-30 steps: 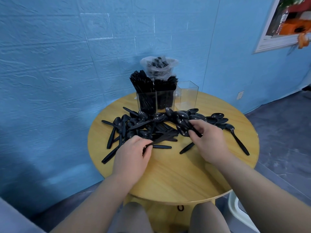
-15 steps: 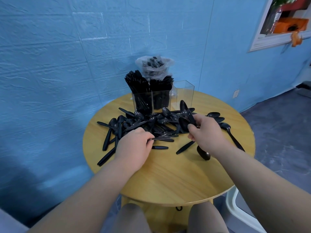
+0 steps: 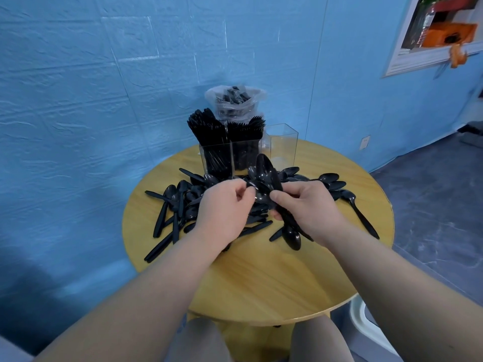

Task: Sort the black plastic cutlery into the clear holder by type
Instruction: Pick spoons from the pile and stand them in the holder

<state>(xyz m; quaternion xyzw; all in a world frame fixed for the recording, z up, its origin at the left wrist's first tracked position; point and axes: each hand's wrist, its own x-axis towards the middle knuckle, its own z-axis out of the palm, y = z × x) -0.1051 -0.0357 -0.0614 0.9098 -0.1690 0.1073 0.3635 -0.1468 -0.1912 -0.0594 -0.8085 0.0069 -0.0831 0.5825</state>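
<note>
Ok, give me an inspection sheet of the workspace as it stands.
Surface: round wooden table, near half bare.
Job's things: clear holder at the far edge; left and middle compartments packed, right compartment looks empty. Loose spoons piled mid-table.
Clutter: plastic bag of cutlery behind the holder.
Grippers: right hand grips a bunch of spoons; left hand pinches at the same bunch.
Cables: nothing seen.
Surroundings: blue wall, white window frame upper right.
</note>
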